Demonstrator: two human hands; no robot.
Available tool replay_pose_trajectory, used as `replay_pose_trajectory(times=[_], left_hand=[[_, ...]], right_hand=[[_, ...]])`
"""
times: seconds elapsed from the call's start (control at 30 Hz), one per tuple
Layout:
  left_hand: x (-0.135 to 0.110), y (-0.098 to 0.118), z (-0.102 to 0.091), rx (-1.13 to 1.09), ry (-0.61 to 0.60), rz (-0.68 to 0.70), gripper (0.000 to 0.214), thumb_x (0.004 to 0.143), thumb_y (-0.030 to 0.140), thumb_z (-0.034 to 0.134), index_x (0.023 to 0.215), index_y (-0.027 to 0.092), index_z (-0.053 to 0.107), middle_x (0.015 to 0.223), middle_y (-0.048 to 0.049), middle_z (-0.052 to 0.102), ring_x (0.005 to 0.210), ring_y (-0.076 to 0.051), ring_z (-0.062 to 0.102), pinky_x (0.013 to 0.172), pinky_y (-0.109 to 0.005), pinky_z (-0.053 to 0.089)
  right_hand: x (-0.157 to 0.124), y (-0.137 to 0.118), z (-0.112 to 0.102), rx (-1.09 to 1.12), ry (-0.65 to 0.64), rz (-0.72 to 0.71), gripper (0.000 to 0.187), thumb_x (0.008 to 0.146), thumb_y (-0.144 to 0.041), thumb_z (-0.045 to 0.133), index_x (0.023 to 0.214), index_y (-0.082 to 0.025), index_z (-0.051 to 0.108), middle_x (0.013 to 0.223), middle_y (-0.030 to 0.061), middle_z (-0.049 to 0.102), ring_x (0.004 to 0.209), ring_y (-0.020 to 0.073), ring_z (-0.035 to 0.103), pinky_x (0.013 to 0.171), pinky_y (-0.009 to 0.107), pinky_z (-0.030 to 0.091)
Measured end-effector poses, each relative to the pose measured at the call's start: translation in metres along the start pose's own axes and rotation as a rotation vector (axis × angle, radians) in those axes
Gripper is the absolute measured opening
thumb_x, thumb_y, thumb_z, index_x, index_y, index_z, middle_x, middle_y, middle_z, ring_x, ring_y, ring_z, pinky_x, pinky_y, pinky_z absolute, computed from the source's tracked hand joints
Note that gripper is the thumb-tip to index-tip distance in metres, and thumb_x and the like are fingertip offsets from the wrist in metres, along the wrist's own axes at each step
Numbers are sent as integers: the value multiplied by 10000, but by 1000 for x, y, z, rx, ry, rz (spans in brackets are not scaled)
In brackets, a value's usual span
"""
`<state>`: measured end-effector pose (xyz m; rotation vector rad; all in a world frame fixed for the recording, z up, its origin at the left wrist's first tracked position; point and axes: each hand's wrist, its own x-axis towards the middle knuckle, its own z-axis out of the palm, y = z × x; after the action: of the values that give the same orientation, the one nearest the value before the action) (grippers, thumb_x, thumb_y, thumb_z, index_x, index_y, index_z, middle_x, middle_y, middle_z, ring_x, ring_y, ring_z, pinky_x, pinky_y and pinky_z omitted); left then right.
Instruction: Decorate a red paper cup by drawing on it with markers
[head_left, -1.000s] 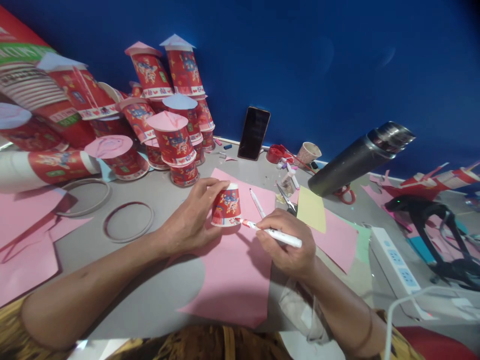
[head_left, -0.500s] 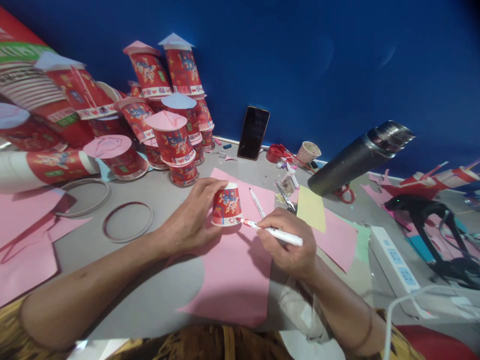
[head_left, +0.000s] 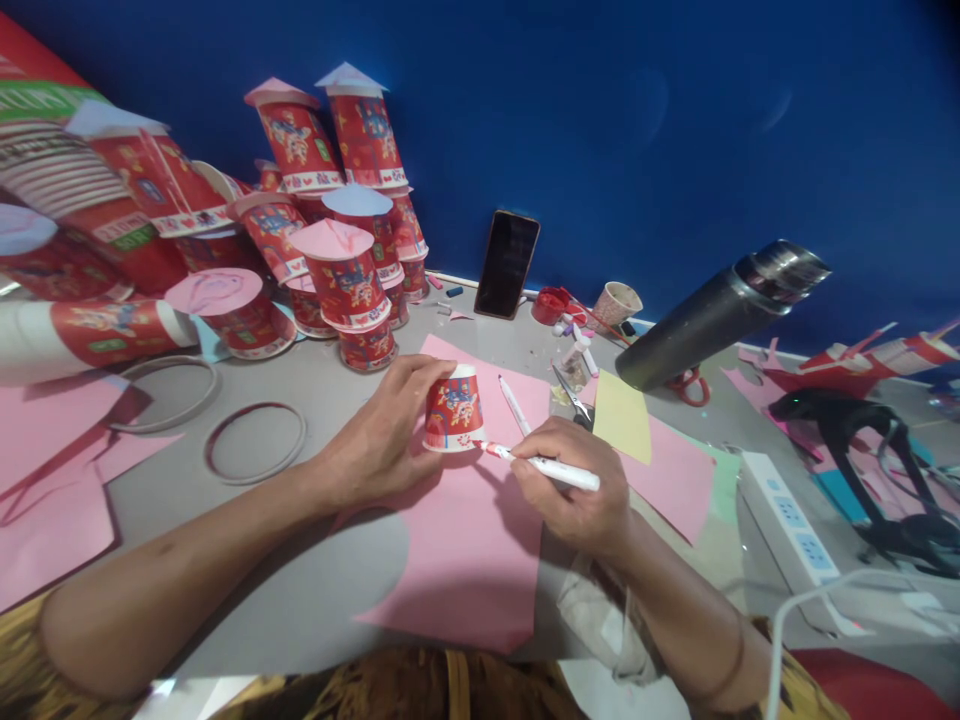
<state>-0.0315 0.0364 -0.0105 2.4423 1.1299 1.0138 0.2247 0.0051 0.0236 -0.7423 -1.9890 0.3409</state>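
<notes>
A small red paper cup (head_left: 455,404) with a printed pattern stands upside down over a pink paper sheet (head_left: 472,560). My left hand (head_left: 390,430) is closed around its left side, thumb low and fingers near the top. In my right hand (head_left: 574,480) is a white marker (head_left: 562,472) with a red tip end. That tip touches or nearly touches the cup's white rim band, where small red marks show. Just behind my right hand lie a second marker (head_left: 514,403) and a pair of scissors (head_left: 574,395).
Stacked red cups with paper cone roofs (head_left: 345,270) crowd the left. Two grey rings (head_left: 256,443) lie before them. A phone (head_left: 508,265) leans on the blue wall. On the right are a dark thermos (head_left: 712,315), yellow paper (head_left: 621,418) and a power strip (head_left: 787,525).
The marker in my right hand has shifted slightly left along the cup's rim band. My left hand and the cup stay in place.
</notes>
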Motion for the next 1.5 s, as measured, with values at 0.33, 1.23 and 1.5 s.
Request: replay_pose_trajectory(times=[0.33, 1.23, 1.5], left_hand=[[-2, -4, 5, 8, 20, -24, 815, 906, 383, 805, 1574, 275, 351, 1447, -157, 499, 1372, -379, 543, 1150, -598, 526], [-1, -3, 4, -23, -2, -49, 857, 803, 95, 673, 1572, 277, 342, 1506, -154, 527, 1432, -372, 551, 1192, -598, 517], [4, -10, 1, -112, -21, -111, 810, 798, 90, 676, 1544, 254, 406, 1535, -161, 572, 1438, -373, 586, 1202, -612, 515]], right_hand=[[-1, 0, 2, 5, 5, -9, 94, 984, -137, 669, 969, -213, 721, 770, 29, 780, 660, 168, 706, 638, 307, 581], [1, 2, -4, -14, 18, 60, 104, 988, -145, 667, 977, -218, 739, 788, 30, 784, 671, 174, 720, 641, 299, 583], [-1, 7, -5, 12, 65, 56, 100, 983, -141, 679, 974, -222, 738, 790, 34, 771, 683, 180, 713, 639, 301, 566]])
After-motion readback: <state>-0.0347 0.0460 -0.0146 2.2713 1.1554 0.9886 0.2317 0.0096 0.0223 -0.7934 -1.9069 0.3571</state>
